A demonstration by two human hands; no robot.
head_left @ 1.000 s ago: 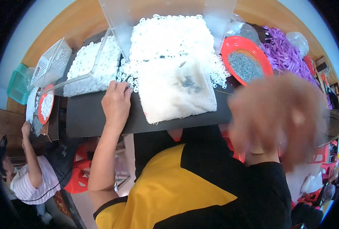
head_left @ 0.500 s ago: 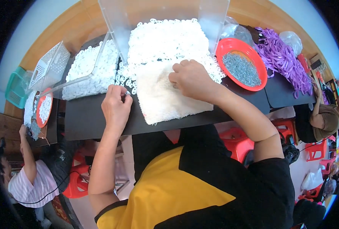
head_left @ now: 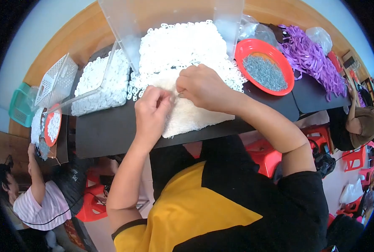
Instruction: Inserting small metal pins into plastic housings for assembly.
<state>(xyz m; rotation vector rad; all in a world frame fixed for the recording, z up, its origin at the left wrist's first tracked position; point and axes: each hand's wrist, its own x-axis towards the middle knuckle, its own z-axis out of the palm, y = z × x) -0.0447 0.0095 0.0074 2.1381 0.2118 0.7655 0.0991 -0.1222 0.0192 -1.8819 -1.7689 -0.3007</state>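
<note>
The right hand, which a second ago was away from the dark worktop, has come back and now meets the left hand. Both pinch together on the white woven mat of small rings, lying before the person, so joining work resumes.

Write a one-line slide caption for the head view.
Left hand and right hand meet over a white pad beside heaped white rings and a red bowl.

Fingertip grip between hands indistinct
</note>
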